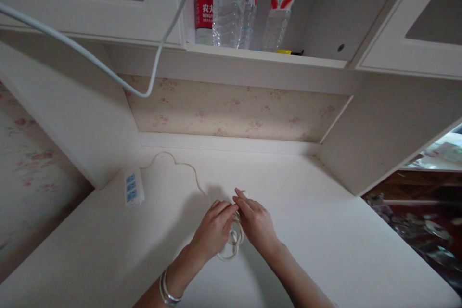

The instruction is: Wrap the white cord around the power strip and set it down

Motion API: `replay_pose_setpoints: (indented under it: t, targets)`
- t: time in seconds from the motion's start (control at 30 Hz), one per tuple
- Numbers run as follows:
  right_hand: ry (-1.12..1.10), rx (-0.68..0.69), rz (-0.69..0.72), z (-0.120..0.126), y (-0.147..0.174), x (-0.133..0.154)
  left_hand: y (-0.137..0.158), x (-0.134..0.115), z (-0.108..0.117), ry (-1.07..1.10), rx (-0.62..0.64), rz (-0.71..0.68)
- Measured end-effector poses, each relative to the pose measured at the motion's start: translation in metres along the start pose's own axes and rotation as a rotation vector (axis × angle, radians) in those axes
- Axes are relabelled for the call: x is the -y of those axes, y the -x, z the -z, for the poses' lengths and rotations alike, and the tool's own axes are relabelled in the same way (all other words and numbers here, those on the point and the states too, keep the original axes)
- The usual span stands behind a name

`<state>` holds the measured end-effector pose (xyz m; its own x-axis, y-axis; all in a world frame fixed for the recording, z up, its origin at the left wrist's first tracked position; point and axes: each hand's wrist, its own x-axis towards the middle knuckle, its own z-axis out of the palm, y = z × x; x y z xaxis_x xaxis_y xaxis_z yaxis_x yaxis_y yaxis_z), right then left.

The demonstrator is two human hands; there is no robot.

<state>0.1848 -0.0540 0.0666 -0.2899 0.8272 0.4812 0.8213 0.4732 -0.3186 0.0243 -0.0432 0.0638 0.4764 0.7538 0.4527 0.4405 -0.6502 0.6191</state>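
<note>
A thin cream power cord runs from the white power strip (133, 187) at the left of the white desktop towards my hands. Below my fingers hangs a loosely looped bundle of this power cord (241, 237). My left hand (215, 226), with bangles at its wrist, is closed on the cord from the left side. From the right, my right hand (258, 225) pinches at the same place, its fingertips meeting those of the left. Part of a small white piece shows beyond the right fingertips, too covered to name.
Above the desk, a cabinet shelf (267, 57) holds several plastic bottles (231, 9). A thick white cable (97, 60) hangs across the upper left, close to the camera. Side panels (393, 130) bound the desktop (310, 240). Flowered wallpaper (224, 110) covers the back.
</note>
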Motion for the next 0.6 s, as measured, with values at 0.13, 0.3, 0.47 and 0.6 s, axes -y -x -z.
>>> replay_pose_setpoints:
  t: [0.13, 0.3, 0.47, 0.6]
  targets:
    - [-0.002, -0.032, -0.023, -0.006, 0.0, -0.004, 0.0, -0.002, -0.006, -0.054, -0.018, 0.052]
    - [0.056, -0.111, -0.062, -0.016, 0.004, -0.008, -0.002, -0.007, -0.006, -0.054, -0.055, 0.103]
    - [-0.016, -0.156, 0.082, -0.019, 0.009, -0.013, -0.001, -0.013, -0.004, -0.049, -0.062, 0.171]
    - [-0.227, -0.253, 0.143, -0.022, 0.013, -0.011, -0.003, -0.008, -0.006, -0.071, -0.129, 0.173]
